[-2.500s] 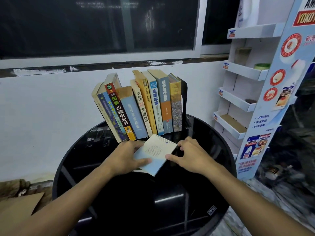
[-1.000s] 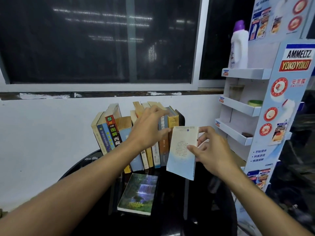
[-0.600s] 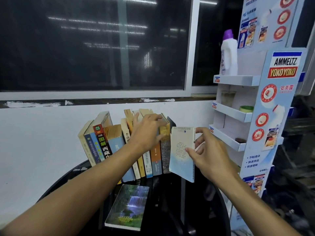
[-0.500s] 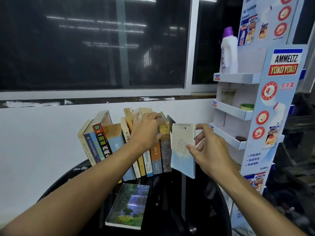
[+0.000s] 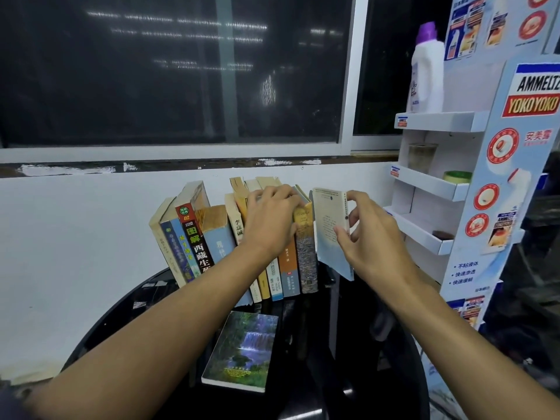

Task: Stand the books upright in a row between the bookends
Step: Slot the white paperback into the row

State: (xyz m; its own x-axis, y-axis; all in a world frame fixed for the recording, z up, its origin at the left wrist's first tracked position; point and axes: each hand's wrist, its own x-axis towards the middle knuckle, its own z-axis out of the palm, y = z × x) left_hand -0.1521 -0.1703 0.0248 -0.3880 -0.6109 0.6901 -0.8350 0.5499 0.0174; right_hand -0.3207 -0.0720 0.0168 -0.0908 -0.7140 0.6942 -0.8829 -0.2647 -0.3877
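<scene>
Just right of book row (image 5: pixel 194 237) | pale book (image 5: pixel 327 237) pinched in right hand (image 5: pixel 375 247)

Upper right: the display stand's side panel (image 5: pixel 528 95) bears "AMMELTZ" in black, cut by the frame's edge, above "YOKOYOKO" in yellow on red. "安美露" in red stands just below. Centre left: a red-and-black book spine (image 5: pixel 194 237) carries "02" and "图解西藏生", its lower end hidden. The panel's blue lines at lower right are too small to read.

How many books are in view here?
11. Nine stand in the row, the right hand holds a pale blue book at its right end, and a waterfall-cover book lies flat in front. The left hand may hide others.
</scene>
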